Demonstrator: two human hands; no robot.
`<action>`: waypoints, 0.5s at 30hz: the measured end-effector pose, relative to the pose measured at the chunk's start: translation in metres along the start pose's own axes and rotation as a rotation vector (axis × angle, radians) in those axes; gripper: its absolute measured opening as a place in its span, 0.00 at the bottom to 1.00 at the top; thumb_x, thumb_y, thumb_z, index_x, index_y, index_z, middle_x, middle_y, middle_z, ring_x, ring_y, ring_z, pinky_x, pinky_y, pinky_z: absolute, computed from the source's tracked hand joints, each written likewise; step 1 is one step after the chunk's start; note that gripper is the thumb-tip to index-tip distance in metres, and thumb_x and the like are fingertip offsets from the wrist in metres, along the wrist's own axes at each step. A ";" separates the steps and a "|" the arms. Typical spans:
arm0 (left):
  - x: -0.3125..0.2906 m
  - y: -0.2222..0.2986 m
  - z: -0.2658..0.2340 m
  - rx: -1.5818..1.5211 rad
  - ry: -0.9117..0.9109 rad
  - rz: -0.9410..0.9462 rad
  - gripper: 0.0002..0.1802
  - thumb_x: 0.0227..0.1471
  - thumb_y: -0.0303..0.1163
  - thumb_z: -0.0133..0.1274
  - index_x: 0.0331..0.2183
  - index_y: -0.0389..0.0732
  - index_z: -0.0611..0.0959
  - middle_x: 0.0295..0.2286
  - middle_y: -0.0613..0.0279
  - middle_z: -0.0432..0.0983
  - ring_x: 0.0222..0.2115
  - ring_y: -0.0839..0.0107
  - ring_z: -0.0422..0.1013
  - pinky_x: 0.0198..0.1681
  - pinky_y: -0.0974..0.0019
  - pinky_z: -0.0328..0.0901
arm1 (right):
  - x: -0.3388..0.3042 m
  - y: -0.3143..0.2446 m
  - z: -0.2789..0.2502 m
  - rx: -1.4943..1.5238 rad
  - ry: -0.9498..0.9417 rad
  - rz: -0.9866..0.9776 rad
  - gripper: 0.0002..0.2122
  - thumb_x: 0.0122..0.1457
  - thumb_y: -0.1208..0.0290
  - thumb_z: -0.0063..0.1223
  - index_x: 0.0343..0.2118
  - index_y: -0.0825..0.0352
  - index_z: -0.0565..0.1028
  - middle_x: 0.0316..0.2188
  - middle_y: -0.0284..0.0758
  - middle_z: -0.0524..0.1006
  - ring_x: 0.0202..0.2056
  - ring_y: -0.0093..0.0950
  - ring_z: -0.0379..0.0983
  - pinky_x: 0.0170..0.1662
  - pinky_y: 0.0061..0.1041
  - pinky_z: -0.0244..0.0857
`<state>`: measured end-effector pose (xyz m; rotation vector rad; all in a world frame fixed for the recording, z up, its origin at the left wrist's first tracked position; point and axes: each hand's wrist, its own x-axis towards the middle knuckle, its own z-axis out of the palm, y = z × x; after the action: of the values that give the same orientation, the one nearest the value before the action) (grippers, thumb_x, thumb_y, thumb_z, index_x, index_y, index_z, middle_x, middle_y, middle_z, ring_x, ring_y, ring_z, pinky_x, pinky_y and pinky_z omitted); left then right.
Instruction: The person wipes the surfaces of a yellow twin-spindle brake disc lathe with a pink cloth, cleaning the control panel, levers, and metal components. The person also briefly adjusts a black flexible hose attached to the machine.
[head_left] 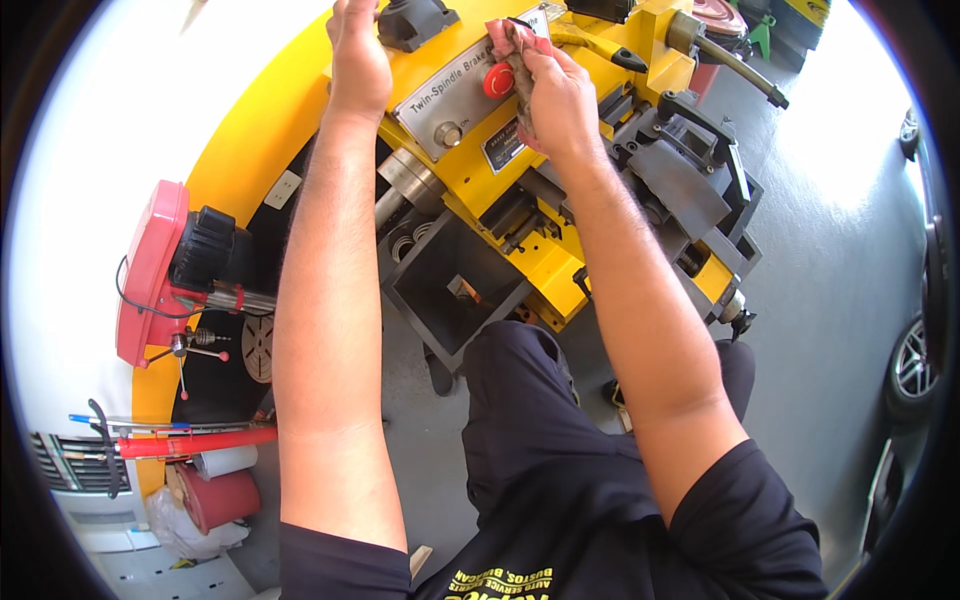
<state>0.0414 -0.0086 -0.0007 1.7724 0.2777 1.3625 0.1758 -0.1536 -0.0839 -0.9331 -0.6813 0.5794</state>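
Note:
My right hand (565, 105) is closed around a crumpled, dirty pink rag (522, 70), right by the red mushroom-shaped stop button (497, 80). That button sits on the silver control panel (425, 108) of a yellow brake lathe (550, 268). Lower on the same panel is a round metal switch (448, 134). At the upper edge, my left hand (358, 65) is raised near a dark grey housing (415, 22) on top of the machine. Its fingers look stretched out, nothing shows in them, and their tips run out of the picture.
A black bin (455, 300) is attached at the lathe's near left. Dark slides and a metal shaft (740, 70) project to the right. On the left stands a red drill press (155, 275), with a red drum (215, 495) below. A car wheel (912, 362) shows far right.

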 end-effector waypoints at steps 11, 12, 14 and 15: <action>0.003 -0.005 -0.001 -0.078 0.016 -0.021 0.25 0.72 0.59 0.45 0.45 0.45 0.79 0.36 0.67 0.76 0.38 0.75 0.75 0.44 0.69 0.71 | 0.002 0.003 -0.005 -0.462 0.092 0.053 0.25 0.68 0.49 0.46 0.51 0.64 0.85 0.44 0.48 0.85 0.48 0.50 0.81 0.56 0.39 0.72; 0.001 -0.003 0.003 0.011 0.110 -0.056 0.24 0.73 0.58 0.45 0.45 0.46 0.78 0.37 0.67 0.74 0.39 0.75 0.74 0.44 0.69 0.71 | 0.004 0.005 -0.005 -0.376 0.077 0.080 0.22 0.69 0.49 0.47 0.50 0.59 0.86 0.47 0.46 0.84 0.52 0.48 0.79 0.58 0.38 0.70; 0.005 0.002 0.000 -0.086 0.054 -0.064 0.25 0.73 0.59 0.45 0.45 0.45 0.78 0.37 0.67 0.75 0.39 0.75 0.75 0.44 0.69 0.71 | 0.003 -0.001 0.004 -0.382 0.023 -0.178 0.20 0.69 0.49 0.48 0.49 0.55 0.87 0.49 0.44 0.83 0.55 0.45 0.77 0.59 0.37 0.69; 0.000 0.002 -0.004 -0.129 0.031 -0.082 0.25 0.73 0.59 0.45 0.45 0.45 0.78 0.37 0.67 0.75 0.38 0.75 0.75 0.44 0.68 0.71 | -0.005 -0.009 0.011 -0.383 -0.006 -0.292 0.19 0.69 0.49 0.49 0.49 0.53 0.87 0.51 0.43 0.83 0.56 0.43 0.76 0.60 0.37 0.68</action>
<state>0.0372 -0.0075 0.0009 1.6178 0.2704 1.3208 0.1655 -0.1557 -0.0732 -1.1596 -0.9346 0.1936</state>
